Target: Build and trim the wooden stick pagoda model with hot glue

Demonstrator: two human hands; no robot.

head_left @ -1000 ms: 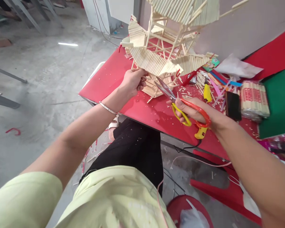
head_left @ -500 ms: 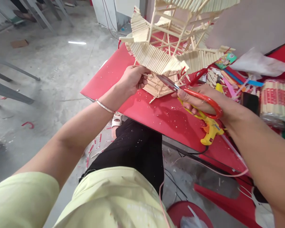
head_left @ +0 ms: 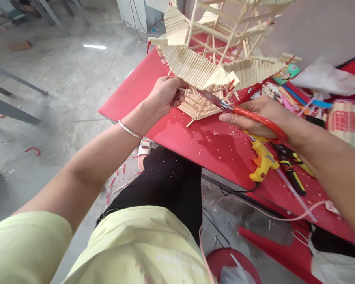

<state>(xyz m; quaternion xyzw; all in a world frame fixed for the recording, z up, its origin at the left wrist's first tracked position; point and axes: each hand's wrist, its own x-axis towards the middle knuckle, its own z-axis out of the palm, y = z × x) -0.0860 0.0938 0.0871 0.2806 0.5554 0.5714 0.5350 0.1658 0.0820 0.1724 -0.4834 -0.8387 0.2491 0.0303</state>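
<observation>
A pagoda-like model of pale wooden sticks (head_left: 192,69) stands on the red table, its curved roof panels edged with red bits at the corners. My left hand (head_left: 170,92) is closed in a pinch just under the lower edge of the near roof panel; what lies between the fingertips is hidden. In my right hand (head_left: 254,114) is a pair of scissors (head_left: 262,119) with red handles. The blades (head_left: 211,97) point left along that roof edge, towards my left fingertips. Whether they touch a stick, I cannot tell.
A yellow glue gun (head_left: 263,159) lies near the table's (head_left: 127,98) front edge, beside black-and-yellow pliers (head_left: 291,173). Bundled sticks (head_left: 347,122) and a plastic bag (head_left: 328,79) are at the right. A pink cord (head_left: 254,209) hangs below, above a red stool (head_left: 233,264).
My right hand has moved slightly right and up with the scissors, its fingers more extended. My left hand stays at the roof edge. The view has shifted a little, showing the pliers.
</observation>
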